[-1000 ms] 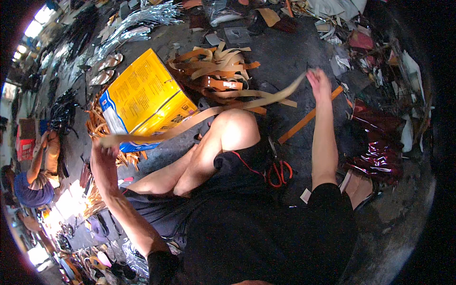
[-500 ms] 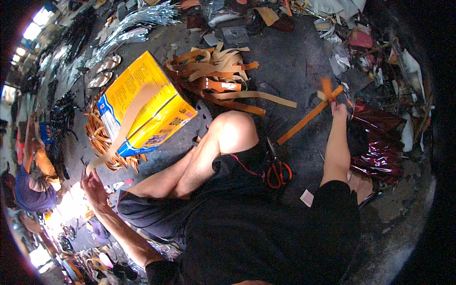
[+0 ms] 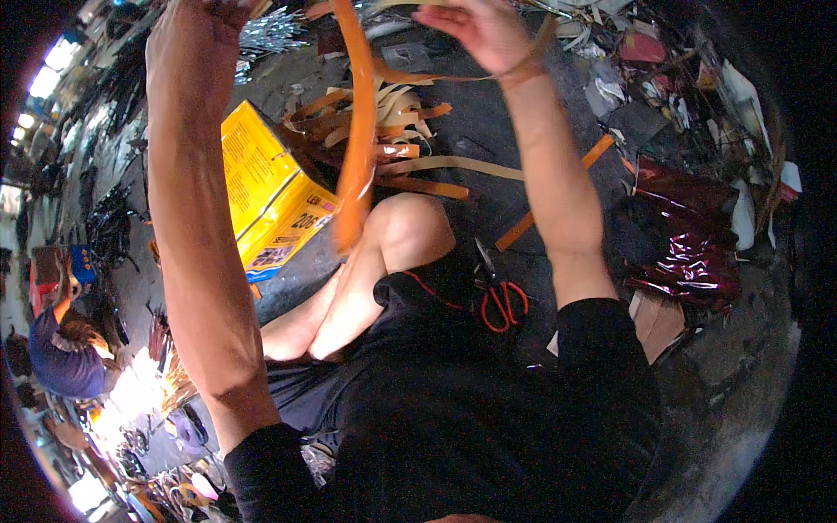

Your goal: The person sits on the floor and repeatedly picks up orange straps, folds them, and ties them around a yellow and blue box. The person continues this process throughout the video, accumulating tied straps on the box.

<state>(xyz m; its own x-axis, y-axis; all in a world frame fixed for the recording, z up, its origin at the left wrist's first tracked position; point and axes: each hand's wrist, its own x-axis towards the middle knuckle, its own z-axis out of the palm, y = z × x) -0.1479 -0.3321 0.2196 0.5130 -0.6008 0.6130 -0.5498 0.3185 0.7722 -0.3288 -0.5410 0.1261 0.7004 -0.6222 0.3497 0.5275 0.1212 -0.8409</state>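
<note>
Both my arms reach up to the top of the head view. My left hand (image 3: 222,10) is cut off by the edge; its visible fingers are curled, and what they hold is out of sight. To the right of it an orange strip (image 3: 359,113) hangs from the upper edge, its lower end blurred above my shin. My right hand (image 3: 484,33) has its fingers stretched leftward. A thin brown strip (image 3: 453,78) loops across my right wrist. Orange-handled scissors (image 3: 503,307) lie by my thigh. Another orange strip (image 3: 516,234) lies on the floor, partly behind my right forearm.
A yellow and blue box (image 3: 270,187) stands beyond my crossed legs. Behind it is a heap of orange and beige strips (image 3: 397,113). Shiny dark red sheeting (image 3: 689,270) lies at right, with scraps above. A person in purple (image 3: 65,353) sits at far left.
Both hands have risen to the top of the view, the right also moving left. The beige strip near my left hand has swung out of sight. An orange strip now hangs between my arms.
</note>
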